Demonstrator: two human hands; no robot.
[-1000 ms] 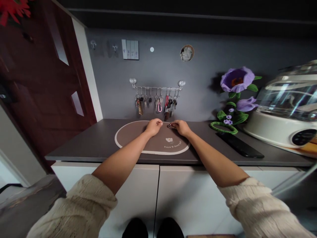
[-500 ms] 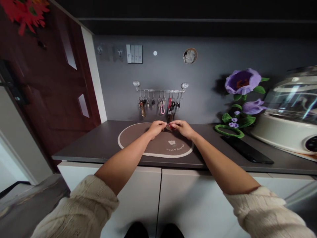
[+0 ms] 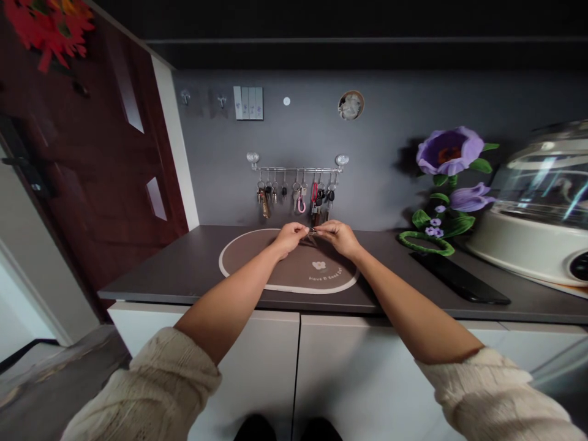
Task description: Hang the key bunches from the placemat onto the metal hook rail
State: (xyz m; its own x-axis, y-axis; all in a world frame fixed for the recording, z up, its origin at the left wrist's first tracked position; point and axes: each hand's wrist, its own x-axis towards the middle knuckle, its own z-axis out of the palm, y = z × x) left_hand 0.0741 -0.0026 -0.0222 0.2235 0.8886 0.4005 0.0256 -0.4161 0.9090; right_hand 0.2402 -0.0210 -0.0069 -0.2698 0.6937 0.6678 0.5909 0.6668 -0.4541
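Your two hands, well apart a second ago, now meet fingertip to fingertip: your left hand has closed the gap, and the small metal ring that shows between them is bridged from both sides. Your left thumb and fingers are drawn to a narrow pinch at its left end, and your right hand pinches its right end just as narrowly. That ring sits over the far part of the brown mat, below the rail on the wall; whether it clears the mat or rests on it, you can't tell from here. The red that showed at your right fingertips half a second ago no longer stands out, and whatever darker bit lies just under the ring is too small to name. Judging by this, your work is now two-handed and fine, with neither hand free and the ring steadied at both ends. Behind your fingers, the hanging keys stay on their hooks, and your hands look apart from them.
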